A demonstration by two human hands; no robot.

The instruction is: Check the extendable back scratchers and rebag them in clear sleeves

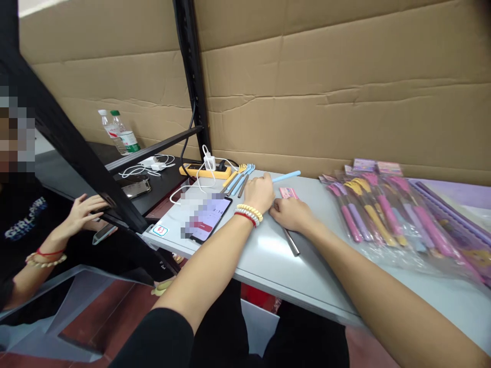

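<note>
1. Step in hand, apparently: loose parts being handled on the table [255,251]. Blue stick [287,177] placed at left hand [260,195], rod [292,242] under right hand [293,213].
2. Both hands curled, close together; grips hidden, can't tell.
3. Next move, judged: steady hold called for.
4. Counted: stick 1, rod 1, card [288,192] 1; far-left scratchers [230,179] at least 3; right-side bagged ones [389,212] blurred, uncounted.
</note>
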